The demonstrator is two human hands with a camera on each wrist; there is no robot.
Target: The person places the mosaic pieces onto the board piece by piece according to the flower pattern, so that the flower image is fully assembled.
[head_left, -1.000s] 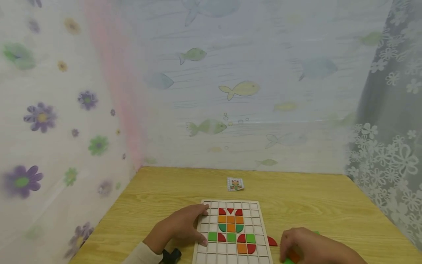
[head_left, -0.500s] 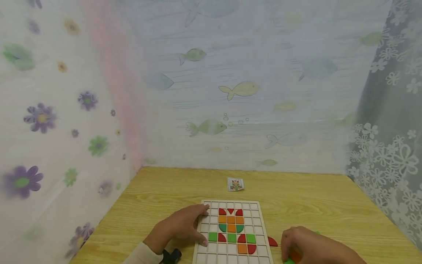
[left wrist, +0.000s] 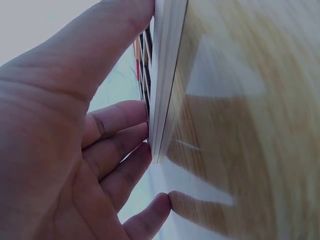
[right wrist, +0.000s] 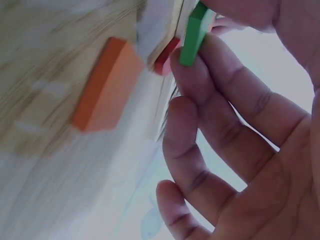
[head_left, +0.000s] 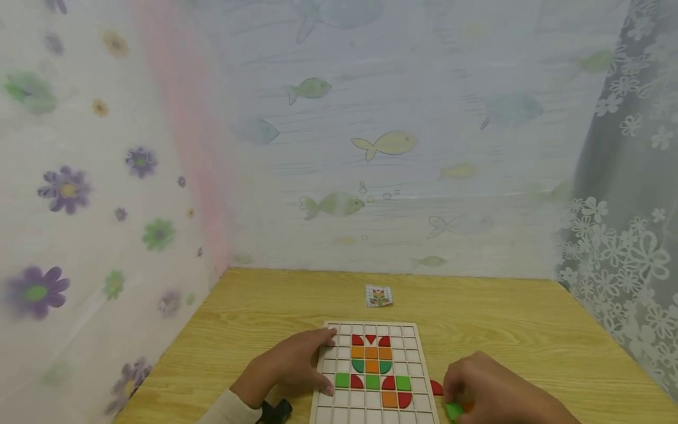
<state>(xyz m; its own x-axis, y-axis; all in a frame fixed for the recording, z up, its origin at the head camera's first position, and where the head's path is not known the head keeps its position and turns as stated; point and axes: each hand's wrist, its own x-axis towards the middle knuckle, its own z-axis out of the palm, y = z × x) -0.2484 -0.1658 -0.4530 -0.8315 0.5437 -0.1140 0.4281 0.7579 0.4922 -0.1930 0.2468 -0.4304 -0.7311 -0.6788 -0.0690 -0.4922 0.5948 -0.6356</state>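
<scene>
A pale gridded pattern board (head_left: 339, 406) lies on the table, with several red, orange and green tiles set in its cells. My left hand (head_left: 291, 362) rests on the board's left edge, thumb and fingertips touching it; the left wrist view shows these fingers (left wrist: 117, 150) fairly straight against the rim. Right of the board, my right hand (head_left: 489, 388) pinches a light green tile (head_left: 454, 411) between thumb and fingers. In the right wrist view that green tile (right wrist: 194, 37) is held off the table. An orange tile (right wrist: 107, 87) lies beside the hand.
A red tile (head_left: 436, 387) lies by the board's right edge. Behind the board sits a small printed pattern card (head_left: 378, 296). A black object (head_left: 275, 411) is partly hidden below my left wrist. Printed curtains enclose the wooden table (head_left: 265, 294).
My right hand has shifted slightly left toward the board, and the light green tile has moved along with it. My left hand and the board have stayed still.
</scene>
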